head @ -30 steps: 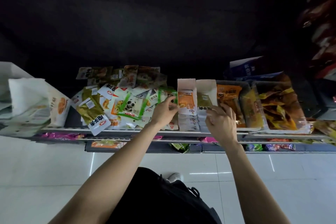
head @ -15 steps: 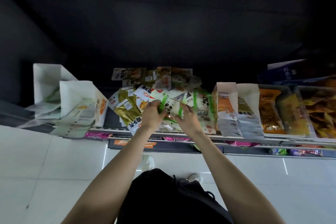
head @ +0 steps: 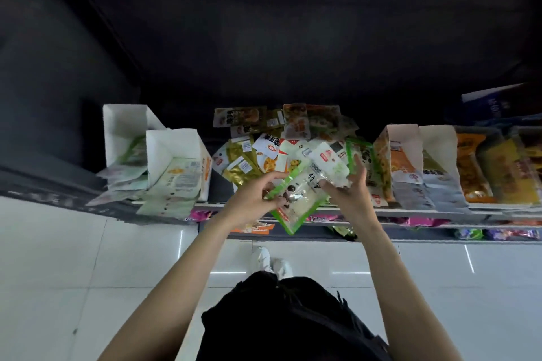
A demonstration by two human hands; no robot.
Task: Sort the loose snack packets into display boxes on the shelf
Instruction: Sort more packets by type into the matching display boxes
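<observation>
Held at the shelf's front edge, green-bordered clear plastic panda snack packet (head: pixel 293 199) pinched by left hand (head: pixel 249 202), white pouch (head: pixel 331 167) gripped by right hand (head: pixel 349 193); probably light, floppy, slick, best pinched on sealed edges.

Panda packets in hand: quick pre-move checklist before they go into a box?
1. Left hand has a grip on the green-edged panda packet: ok.
2. Right hand holds a second packet: ok.
3. Both packets lifted off the loose pile: ok.
4. Same type in both hands: cannot tell; the right one shows a pale face.
5. Matching box: the far-left white box holds green-tinted packets; whether they match, cannot tell.
6. Room in that box: not ok; packets already spill over the shelf edge.
</observation>
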